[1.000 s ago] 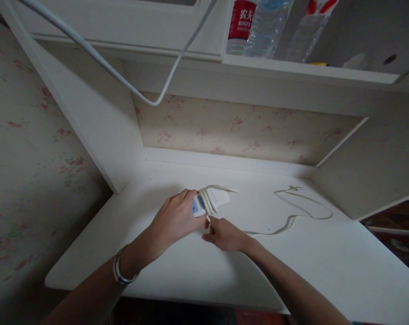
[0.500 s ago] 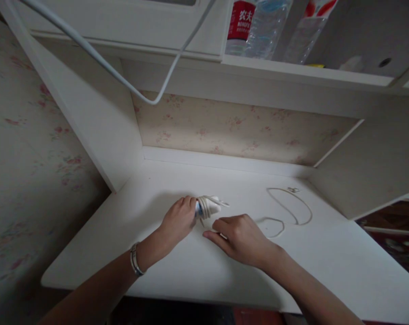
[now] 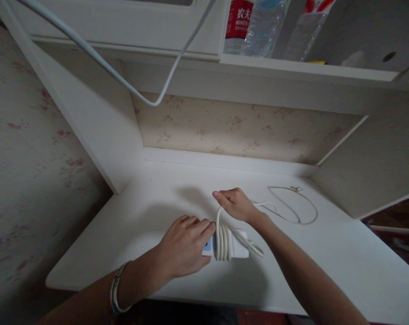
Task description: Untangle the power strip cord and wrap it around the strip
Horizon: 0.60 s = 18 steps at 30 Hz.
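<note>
My left hand [image 3: 187, 246] is closed around one end of a white power strip [image 3: 241, 249] with a blue patch, held above the desk. Several turns of white cord [image 3: 223, 243] wrap the strip's middle, and a loose loop sticks out past its far end. Above the strip, my right hand [image 3: 237, 205] pinches the cord, which rises from the windings into its fingers. From that hand the rest of the cord trails right across the desk to a plug [image 3: 296, 189] near the back.
The white desk [image 3: 123, 253] has a side panel [image 3: 85, 108] on the left and another on the right. Overhead, a shelf [image 3: 306, 68] carries plastic bottles [image 3: 263, 31]. A thick grey-white cable [image 3: 123, 81] hangs down in front of the cabinet.
The power strip has come nearer and lower right with my left hand. My right hand has moved up and over it, drawing the cord above the strip.
</note>
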Motion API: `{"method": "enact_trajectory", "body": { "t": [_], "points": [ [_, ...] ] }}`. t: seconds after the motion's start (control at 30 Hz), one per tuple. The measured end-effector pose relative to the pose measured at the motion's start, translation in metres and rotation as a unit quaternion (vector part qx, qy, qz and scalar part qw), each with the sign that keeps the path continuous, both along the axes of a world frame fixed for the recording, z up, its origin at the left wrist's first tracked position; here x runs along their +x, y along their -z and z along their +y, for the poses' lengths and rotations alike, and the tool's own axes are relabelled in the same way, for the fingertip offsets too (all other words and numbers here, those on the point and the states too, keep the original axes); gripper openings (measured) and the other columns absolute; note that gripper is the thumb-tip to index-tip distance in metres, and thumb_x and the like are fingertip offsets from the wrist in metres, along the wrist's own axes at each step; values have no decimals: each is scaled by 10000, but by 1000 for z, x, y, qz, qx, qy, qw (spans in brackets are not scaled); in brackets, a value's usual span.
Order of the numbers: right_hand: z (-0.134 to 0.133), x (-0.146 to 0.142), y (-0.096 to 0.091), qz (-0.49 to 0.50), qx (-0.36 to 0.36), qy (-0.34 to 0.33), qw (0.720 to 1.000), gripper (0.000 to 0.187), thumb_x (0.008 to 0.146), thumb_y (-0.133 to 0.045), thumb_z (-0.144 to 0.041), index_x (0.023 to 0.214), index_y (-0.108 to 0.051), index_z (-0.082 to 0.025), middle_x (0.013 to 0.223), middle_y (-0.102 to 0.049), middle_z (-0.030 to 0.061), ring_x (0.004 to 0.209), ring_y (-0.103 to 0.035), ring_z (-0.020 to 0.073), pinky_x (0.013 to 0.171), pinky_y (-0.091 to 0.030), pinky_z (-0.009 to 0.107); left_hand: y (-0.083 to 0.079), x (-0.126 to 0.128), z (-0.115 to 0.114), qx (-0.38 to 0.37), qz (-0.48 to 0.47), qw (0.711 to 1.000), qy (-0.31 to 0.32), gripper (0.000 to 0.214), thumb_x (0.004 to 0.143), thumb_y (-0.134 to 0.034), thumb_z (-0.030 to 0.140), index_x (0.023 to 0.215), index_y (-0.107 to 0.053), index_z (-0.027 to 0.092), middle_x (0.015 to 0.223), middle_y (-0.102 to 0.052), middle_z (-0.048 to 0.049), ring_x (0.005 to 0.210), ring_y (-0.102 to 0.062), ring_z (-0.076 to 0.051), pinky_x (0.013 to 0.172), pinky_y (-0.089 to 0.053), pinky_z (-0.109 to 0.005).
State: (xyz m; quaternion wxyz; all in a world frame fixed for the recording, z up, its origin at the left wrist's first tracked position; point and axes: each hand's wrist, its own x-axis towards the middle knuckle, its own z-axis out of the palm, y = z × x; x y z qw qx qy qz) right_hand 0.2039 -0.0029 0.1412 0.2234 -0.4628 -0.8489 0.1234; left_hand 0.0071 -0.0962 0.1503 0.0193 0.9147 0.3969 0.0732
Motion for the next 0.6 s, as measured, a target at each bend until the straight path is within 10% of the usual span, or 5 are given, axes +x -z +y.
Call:
{"method": "enact_trajectory", "body": {
  "t": [0.37, 0.6],
  "points": [
    [-31, 4, 67, -59, -126, 17, 990, 550, 984, -242, -434, 821, -691, -162, 730, -688, 90, 659, -625, 190, 607, -414, 286, -15, -3, 8, 25, -128, 980, -153, 375, 717, -602, 240, 1075, -491, 216, 1041, -625, -56, 944, -607, -225, 850, -481, -341],
    [-94, 6, 47, -149, -76, -20, 986, 549, 1010, -182, -414, 739, -608, -195, 655, -675, 31, 608, -635, 149, 575, -313, 262, -7, -10, 47, 98, -76, 959, -256, 204, 784, -525, 184, 985, -528, 151, 956, -610, -100, 891, -599, -242, 805, -475, -340]
  ]
}}
